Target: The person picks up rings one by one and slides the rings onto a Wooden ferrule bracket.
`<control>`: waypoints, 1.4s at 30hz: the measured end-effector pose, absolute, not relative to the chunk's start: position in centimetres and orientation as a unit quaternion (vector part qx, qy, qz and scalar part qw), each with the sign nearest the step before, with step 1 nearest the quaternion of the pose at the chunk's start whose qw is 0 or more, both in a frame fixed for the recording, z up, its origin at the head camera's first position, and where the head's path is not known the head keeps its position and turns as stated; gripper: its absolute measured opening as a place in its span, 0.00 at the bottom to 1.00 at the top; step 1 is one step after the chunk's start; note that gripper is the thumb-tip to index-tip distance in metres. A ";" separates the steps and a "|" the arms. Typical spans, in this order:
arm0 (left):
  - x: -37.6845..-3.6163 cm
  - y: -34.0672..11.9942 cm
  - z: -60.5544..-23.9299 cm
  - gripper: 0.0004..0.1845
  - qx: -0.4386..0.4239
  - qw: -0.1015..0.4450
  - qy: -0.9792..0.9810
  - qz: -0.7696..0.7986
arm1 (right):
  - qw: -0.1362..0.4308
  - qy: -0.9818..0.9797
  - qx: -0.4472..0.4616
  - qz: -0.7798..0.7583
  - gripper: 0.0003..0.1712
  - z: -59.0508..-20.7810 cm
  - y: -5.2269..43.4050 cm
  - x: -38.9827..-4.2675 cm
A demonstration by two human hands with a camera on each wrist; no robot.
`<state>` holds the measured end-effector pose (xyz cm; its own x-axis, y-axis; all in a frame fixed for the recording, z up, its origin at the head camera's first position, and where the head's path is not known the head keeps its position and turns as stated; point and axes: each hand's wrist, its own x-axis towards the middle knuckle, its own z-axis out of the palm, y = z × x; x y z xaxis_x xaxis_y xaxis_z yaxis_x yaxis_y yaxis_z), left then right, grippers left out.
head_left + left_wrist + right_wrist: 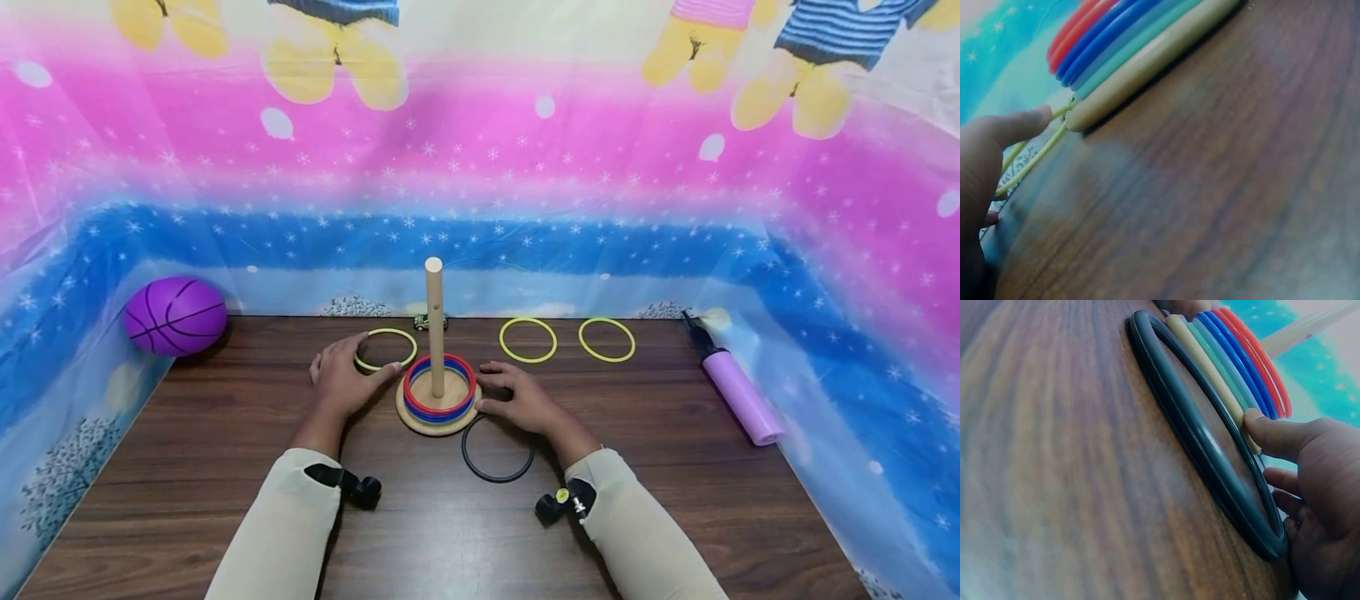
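The left hand [341, 385] pinches the yellow ring [386, 349] lying flat just left of the upright peg [434, 325], while the right hand [520, 400] rests open against the base [435, 421].

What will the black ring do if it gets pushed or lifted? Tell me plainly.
The black ring lies flat on the smooth wooden table, so a push would probably slide it, not roll it. It is thin and hollow, so likely light. It keeps a clean round outline in the right wrist view, which suggests it stays fairly stiff when lifted.
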<state>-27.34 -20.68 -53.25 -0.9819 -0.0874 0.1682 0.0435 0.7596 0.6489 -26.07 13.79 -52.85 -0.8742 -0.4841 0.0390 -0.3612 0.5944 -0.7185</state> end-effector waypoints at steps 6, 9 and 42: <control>-26.9 -20.5 -53.1 0.44 0.012 0.165 -0.886 -0.432 | 0.077 0.892 -0.238 -0.376 0.31 -52.8 13.7 -26.1; -26.8 -20.4 -53.0 0.43 0.002 0.206 -0.858 -0.470 | 0.076 0.893 -0.239 -0.374 0.31 -52.7 13.7 -26.0; -22.7 -16.9 -41.1 0.38 -0.095 0.373 -0.723 -0.574 | 0.069 0.892 -0.240 -0.377 0.30 -52.9 14.0 -26.1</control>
<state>-22.66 -16.89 -41.10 -0.7041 -0.2912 0.6476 0.5647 0.3232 0.7593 -26.07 14.00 -52.85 -0.8752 -0.4803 0.0577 -0.3762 0.6008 -0.7054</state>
